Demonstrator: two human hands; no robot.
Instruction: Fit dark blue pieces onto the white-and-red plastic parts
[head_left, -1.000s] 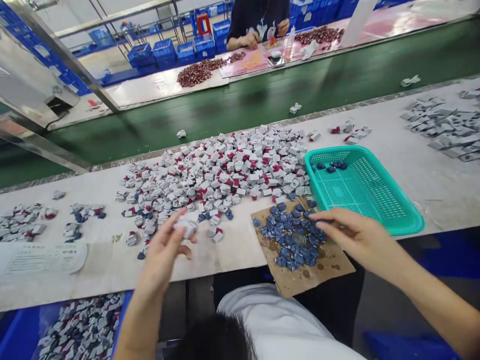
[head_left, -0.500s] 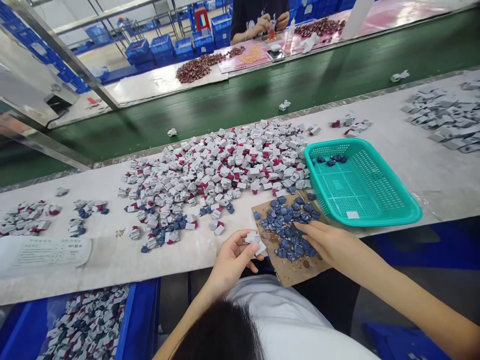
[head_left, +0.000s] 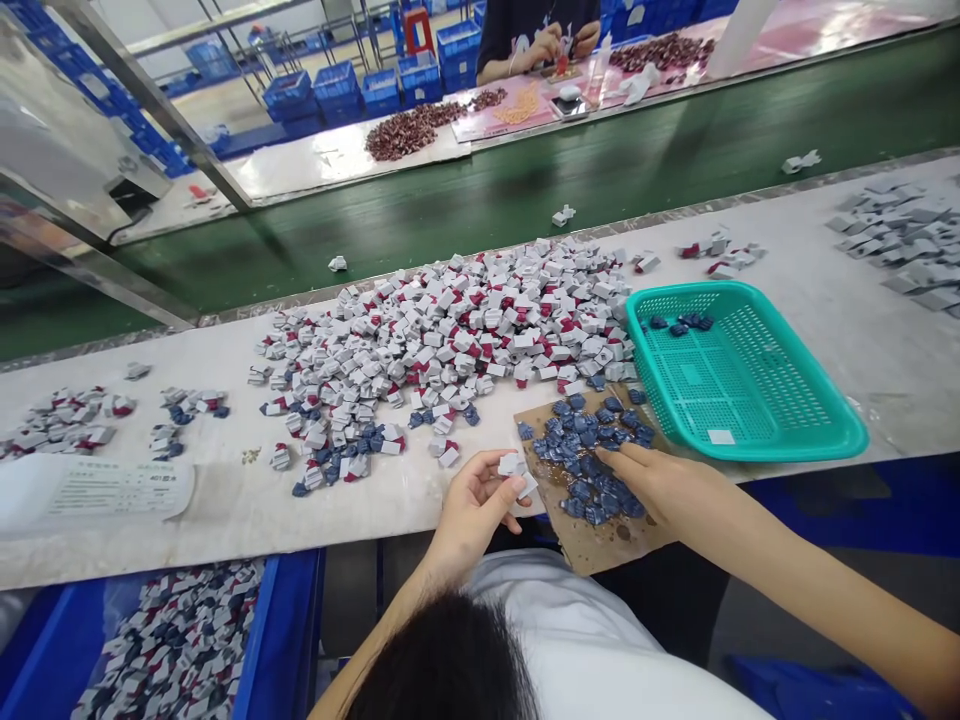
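Observation:
My left hand is raised at the near edge of the bench and pinches a small white-and-grey piece between thumb and fingers. My right hand reaches over a stained cardboard sheet, its fingertips on a heap of dark blue pieces. A large pile of white pieces with red and blue parts spreads across the bench just beyond both hands. A teal mesh basket stands to the right of the cardboard, holding several blue pieces.
A blue bin of mixed pieces sits below the bench at the lower left. Grey pieces lie at the right, and a printed paper at the left. Beyond a green conveyor belt, a co-worker handles items at another bench.
Over the last second, my left hand moved right from beside the pile to the cardboard's edge, and my right hand drew back slightly over the blue pieces. The view shifted a little.

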